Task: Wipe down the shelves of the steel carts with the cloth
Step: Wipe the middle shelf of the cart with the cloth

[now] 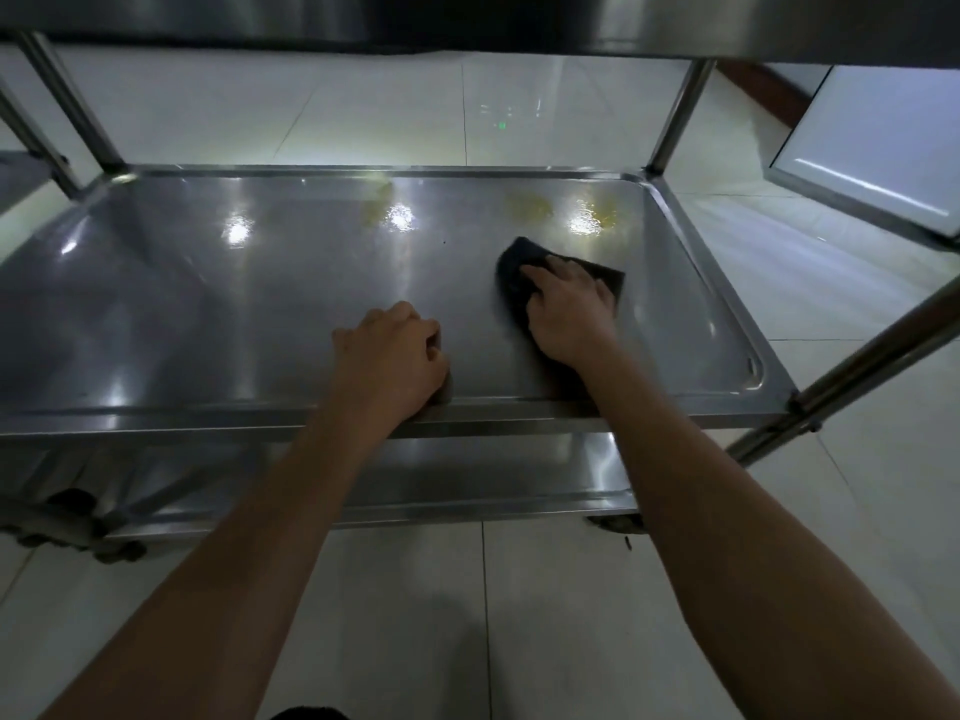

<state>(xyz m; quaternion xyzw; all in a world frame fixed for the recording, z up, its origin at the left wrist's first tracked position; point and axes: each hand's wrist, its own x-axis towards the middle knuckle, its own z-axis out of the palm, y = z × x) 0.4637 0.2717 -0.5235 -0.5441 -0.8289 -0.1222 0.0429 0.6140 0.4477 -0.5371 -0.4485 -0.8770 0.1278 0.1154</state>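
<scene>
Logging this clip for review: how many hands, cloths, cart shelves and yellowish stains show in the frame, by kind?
Hands: 2, left hand and right hand
Cloths: 1, dark cloth under the right hand
Cart shelves: 3, top shelf, middle shelf, bottom shelf
Yellowish stains: 3
Total: 9

Dim scene, glare spots on steel shelf [311, 283], wide-angle edge distortion

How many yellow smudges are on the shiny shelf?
3, all near the far edge of the shelf: one mid-shelf, one further right, one rightmost. Glare may hide more.
</scene>
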